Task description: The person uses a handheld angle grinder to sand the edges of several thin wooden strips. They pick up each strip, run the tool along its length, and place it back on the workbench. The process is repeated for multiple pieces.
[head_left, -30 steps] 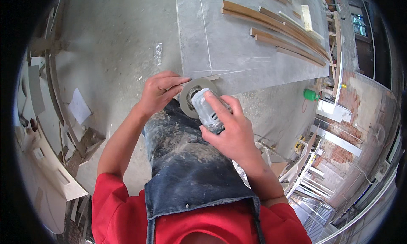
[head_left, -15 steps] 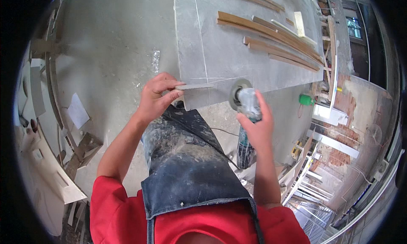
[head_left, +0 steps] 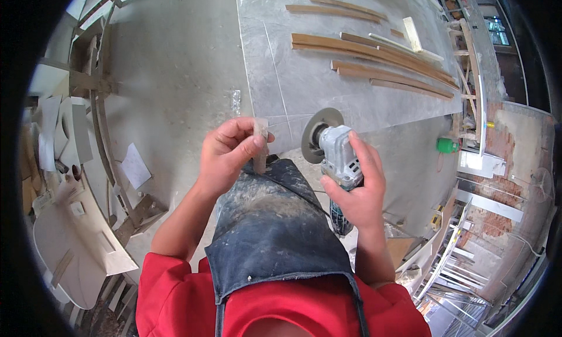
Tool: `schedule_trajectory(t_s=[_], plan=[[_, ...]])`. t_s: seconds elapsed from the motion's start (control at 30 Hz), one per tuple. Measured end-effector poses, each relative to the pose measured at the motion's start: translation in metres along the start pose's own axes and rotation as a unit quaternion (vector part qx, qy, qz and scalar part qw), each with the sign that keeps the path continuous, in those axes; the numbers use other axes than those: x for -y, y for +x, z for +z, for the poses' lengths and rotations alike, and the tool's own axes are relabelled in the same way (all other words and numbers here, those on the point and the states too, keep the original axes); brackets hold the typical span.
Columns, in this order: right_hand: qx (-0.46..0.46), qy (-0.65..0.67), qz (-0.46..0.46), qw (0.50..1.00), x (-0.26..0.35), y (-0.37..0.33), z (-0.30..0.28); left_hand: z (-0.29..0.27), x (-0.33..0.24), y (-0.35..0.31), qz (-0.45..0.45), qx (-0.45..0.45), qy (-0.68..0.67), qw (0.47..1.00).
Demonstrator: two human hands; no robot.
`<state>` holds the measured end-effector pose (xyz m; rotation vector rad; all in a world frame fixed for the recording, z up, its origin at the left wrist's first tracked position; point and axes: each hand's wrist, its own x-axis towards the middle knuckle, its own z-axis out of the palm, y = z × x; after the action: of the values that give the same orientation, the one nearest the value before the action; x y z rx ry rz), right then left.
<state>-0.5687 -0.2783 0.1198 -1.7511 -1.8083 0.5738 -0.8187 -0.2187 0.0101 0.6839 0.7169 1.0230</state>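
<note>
My left hand (head_left: pixel 225 154) pinches a flat, rough grey strip (head_left: pixel 260 163) above my dust-caked apron (head_left: pixel 269 211), while my right hand (head_left: pixel 364 199) curls firmly round a scuffed grinder (head_left: pixel 336 151) with a thin round disc (head_left: pixel 309 139), near the grey desk (head_left: pixel 351 104).

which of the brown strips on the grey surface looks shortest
The small brown stub just left of the chunky white block; the other brown strips on the grey surface all look several times longer.
</note>
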Motion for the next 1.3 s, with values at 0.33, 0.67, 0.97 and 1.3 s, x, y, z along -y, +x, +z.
schedule_trajectory(t_s=[0.33,0.67,0.97,1.3], plan=[[0.053,0.029,-0.047,0.997,0.019,0.003,0.003,0.016,-0.031,-0.028,-0.053,0.033,0.176,0.982],[0.061,0.027,-0.047,0.997,0.020,-0.004,0.002,0.016,-0.026,-0.034,0.019,0.064,0.257,0.964],[0.046,0.040,-0.047,0.997,0.017,-0.009,0.002,0.020,-0.031,-0.038,-0.028,0.066,0.221,0.973],[-0.058,0.118,0.025,0.991,-0.022,-0.021,-0.019,0.017,-0.021,-0.017,-0.082,0.029,0.079,0.993]])
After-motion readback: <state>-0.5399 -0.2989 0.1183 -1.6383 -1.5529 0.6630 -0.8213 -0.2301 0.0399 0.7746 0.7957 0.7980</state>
